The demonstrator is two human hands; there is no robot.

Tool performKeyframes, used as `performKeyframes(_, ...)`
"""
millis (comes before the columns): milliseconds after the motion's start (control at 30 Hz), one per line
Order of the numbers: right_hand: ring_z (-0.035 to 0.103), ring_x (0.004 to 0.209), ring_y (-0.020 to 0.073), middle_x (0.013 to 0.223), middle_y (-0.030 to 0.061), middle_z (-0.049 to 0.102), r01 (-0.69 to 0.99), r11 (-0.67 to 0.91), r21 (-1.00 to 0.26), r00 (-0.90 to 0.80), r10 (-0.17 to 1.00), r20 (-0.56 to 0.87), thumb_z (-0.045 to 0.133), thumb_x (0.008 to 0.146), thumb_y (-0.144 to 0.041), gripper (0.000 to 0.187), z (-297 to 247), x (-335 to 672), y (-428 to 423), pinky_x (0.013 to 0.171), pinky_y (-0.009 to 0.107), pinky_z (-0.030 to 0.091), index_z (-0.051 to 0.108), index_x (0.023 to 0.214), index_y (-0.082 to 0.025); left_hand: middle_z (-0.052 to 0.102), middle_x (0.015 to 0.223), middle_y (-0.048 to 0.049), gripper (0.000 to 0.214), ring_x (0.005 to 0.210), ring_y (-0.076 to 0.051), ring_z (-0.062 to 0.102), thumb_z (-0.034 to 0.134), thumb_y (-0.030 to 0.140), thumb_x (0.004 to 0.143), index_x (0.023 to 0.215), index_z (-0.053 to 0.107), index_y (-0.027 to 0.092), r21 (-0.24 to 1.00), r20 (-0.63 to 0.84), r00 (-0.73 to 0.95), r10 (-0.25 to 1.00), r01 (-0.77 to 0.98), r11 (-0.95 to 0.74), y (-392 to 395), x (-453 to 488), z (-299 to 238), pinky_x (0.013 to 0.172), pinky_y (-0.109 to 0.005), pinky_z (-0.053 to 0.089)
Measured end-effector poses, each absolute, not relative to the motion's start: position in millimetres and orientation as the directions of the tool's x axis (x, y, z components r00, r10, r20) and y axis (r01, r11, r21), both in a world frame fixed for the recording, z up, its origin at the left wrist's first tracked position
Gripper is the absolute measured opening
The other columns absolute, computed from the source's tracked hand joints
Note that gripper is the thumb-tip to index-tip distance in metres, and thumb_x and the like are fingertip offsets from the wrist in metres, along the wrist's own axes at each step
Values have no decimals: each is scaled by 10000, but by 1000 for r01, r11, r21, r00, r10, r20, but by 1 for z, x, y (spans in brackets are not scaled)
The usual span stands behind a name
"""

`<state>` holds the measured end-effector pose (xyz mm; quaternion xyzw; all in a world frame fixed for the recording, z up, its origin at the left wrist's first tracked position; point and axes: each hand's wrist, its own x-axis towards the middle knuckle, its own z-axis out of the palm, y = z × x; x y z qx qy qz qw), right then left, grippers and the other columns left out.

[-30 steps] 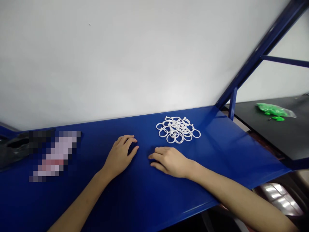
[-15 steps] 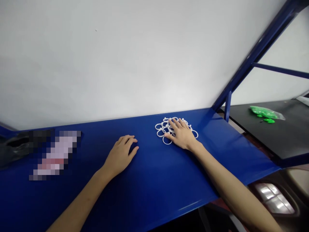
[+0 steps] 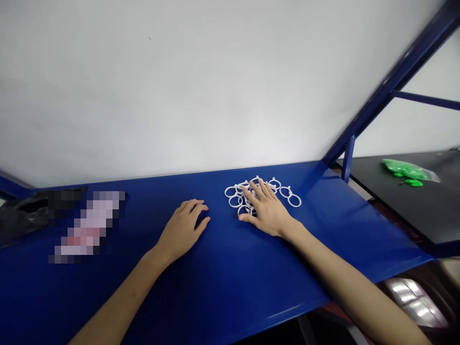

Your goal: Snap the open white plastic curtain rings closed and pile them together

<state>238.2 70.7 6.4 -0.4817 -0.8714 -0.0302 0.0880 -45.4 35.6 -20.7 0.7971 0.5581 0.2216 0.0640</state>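
Several white plastic rings [image 3: 235, 201] with small knobs lie in a loose, overlapping cluster on the blue tabletop [image 3: 230, 268]. My right hand [image 3: 268, 208] rests palm down over the cluster with its fingers spread, covering some of the rings. Two rings [image 3: 294, 200] stick out to the right of it, near the back of the table. To the left of the cluster, my left hand [image 3: 185, 225] lies on the bare tabletop, fingers loosely bent and thumb apart, holding nothing.
At the left lie a black plastic bag [image 3: 25, 215] and a pixelated pale item [image 3: 93, 220]. A white wall [image 3: 215, 96] rises behind the table. Blue frame bars [image 3: 373, 110] slant up at the right. Beyond them, a clear bag of green pieces [image 3: 404, 168] sits on a black table [image 3: 398, 206].
My right hand has slid slightly toward me over the rings, and the cluster has spread, with rings shifted left and right. My left hand stays in place; the view has turned slightly left.
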Motion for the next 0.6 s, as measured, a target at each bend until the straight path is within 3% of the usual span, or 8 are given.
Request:
performKeyframes(233, 159, 1522, 423, 1623, 163, 315, 942, 334, 8, -329, 922, 204, 317, 949, -743, 818, 1, 252, 82, 1224, 610, 170, 396, 1544, -187, 625, 1298, -83, 290, 1265, -283, 539, 492, 420, 967, 1137, 639, 236, 357, 282, 276, 919, 859, -367, 35, -47, -21, 1087, -524, 451)
performKeyframes(467, 156, 1531, 387, 1621, 159, 321, 897, 440, -29, -428, 885, 186, 286, 986, -699, 789, -1, 249, 77, 1228, 587, 189, 354, 1563, -166, 625, 1302, -86, 292, 1266, -290, 538, 493, 420, 964, 1134, 641, 233, 354, 273, 275, 922, 862, -362, 36, -47, -21, 1080, -527, 455)
performKeyframes(600, 178, 1517, 426, 1610, 186, 331, 937, 349, -4, -342, 922, 183, 341, 984, -680, 780, 0, 253, 82, 1229, 598, 175, 408, 1535, -131, 623, 1301, -87, 298, 1264, -285, 537, 490, 417, 967, 1143, 636, 227, 349, 264, 279, 923, 865, -361, 36, -46, -20, 1086, -522, 450)
